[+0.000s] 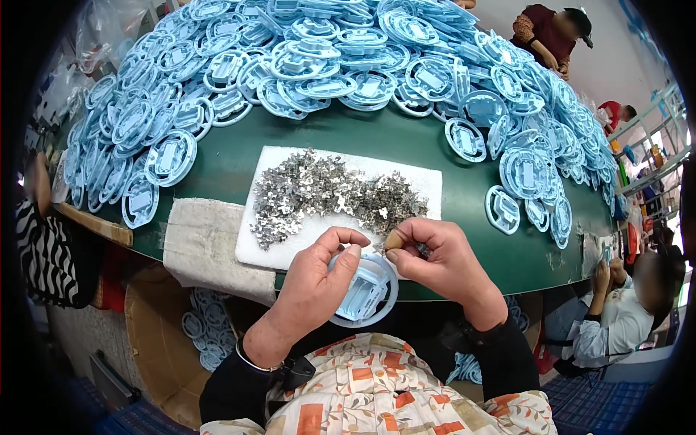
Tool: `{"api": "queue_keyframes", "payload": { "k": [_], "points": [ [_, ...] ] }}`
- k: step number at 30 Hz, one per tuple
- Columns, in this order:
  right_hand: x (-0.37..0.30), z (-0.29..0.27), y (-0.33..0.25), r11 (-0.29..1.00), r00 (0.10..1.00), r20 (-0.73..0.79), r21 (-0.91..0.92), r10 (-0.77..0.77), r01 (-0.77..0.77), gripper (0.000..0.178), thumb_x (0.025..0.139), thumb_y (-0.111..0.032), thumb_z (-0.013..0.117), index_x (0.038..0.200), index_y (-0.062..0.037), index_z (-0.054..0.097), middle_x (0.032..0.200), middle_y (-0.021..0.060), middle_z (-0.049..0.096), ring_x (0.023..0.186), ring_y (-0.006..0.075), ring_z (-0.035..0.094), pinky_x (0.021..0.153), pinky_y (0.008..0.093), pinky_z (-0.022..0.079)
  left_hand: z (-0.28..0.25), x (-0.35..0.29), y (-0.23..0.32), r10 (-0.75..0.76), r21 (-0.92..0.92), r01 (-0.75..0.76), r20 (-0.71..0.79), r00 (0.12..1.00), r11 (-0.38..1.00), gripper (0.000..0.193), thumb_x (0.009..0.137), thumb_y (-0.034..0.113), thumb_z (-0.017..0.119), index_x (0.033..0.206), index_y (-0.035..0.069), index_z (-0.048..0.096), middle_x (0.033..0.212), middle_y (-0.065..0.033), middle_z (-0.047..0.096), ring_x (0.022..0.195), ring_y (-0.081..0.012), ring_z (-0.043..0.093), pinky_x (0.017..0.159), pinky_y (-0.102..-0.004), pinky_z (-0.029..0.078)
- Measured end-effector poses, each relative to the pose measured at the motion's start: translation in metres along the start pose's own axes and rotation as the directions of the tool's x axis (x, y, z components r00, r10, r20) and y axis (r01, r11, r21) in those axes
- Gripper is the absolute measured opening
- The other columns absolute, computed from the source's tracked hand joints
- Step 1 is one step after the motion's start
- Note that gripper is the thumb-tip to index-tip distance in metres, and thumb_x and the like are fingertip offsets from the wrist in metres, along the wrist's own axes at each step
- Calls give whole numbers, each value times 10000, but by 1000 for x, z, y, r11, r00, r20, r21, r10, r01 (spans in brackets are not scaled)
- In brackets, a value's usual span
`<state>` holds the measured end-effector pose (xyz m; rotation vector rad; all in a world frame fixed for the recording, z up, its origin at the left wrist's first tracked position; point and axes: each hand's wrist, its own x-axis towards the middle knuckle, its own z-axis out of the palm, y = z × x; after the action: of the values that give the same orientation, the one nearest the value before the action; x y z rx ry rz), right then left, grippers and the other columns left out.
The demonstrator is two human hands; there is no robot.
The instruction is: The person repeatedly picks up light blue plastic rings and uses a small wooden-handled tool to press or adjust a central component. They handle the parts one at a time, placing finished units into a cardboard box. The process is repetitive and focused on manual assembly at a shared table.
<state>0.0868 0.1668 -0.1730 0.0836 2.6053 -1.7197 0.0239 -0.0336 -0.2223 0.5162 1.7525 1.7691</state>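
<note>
A light-blue round plastic part (360, 293), with a raised rectangular housing inside its ring, is at the table's near edge. My left hand (308, 286) holds it by its left side, thumb and fingers around the rim. Over the far right of the part, my right hand (446, 264) is closed in a pinch, with a tan cover on one fingertip. Whatever lies between those fingertips is too small to make out. Just beyond both hands, a heap of small silvery metal clips (330, 188) lies on a white foam board (428, 181).
A large pile of similar blue parts (362, 58) covers the far side of the green table (239, 148). Pale cloth (203, 239) lies left of the board. Below the table's left edge stands a cardboard box (156, 341) beside more parts. Other people sit or stand around.
</note>
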Motion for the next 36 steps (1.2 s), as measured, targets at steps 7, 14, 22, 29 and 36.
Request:
{"api": "queue_keyframes", "payload": {
  "k": [7, 14, 22, 29, 36],
  "points": [
    [-13, 5, 8, 926, 980, 45, -322, -192, 196, 106, 784, -45, 725, 875, -35, 671, 725, 83, 633, 588, 197, 610, 543, 314, 494, 2, 4, 4, -20, 232, 30, -46, 999, 972, 255, 1054, 137, 469, 1168, 4, 655, 713, 58, 545, 623, -15, 422, 541, -232, 364],
    [-19, 5, 15, 978, 987, -47, -151, -151, 143, 89, 831, -43, 706, 912, -20, 675, 733, 41, 612, 592, 119, 563, 537, 275, 453, 2, 3, -2, -8, 117, 13, -37, 999, 993, 291, 1074, 141, 443, 1253, -5, 621, 852, 23, 606, 726, -29, 496, 664, -210, 453],
    [-50, -6, 33, 923, 988, -147, 384, 44, 16, 76, 868, -15, 667, 939, 8, 682, 1242, 91, 546, 1069, 105, 517, 820, 228, 444, 3, 1, -1, 130, -300, -157, -106, 986, 941, 464, 1069, 57, 391, 1525, -1, 326, 1282, -107, 579, 1079, -77, 574, 886, -236, 515],
    [-57, 12, 43, 789, 987, -78, 612, 141, -64, 45, 919, -31, 646, 951, -2, 663, 1053, 13, 584, 930, 62, 516, 772, 200, 424, 27, -4, 10, 40, -426, -85, -114, 993, 901, 448, 1058, 35, 396, 1501, 19, 331, 1309, -104, 560, 1116, -108, 593, 925, -271, 540],
    [-58, -13, 31, 913, 998, 21, 401, 67, -70, 22, 882, -14, 650, 903, -10, 647, 948, -10, 559, 799, 51, 490, 688, 220, 412, 7, -1, 26, 124, -221, -106, 67, 990, 970, 541, 897, 79, 616, 1401, -21, 448, 1233, -93, 580, 1118, -154, 580, 1007, -307, 468]
  ]
}}
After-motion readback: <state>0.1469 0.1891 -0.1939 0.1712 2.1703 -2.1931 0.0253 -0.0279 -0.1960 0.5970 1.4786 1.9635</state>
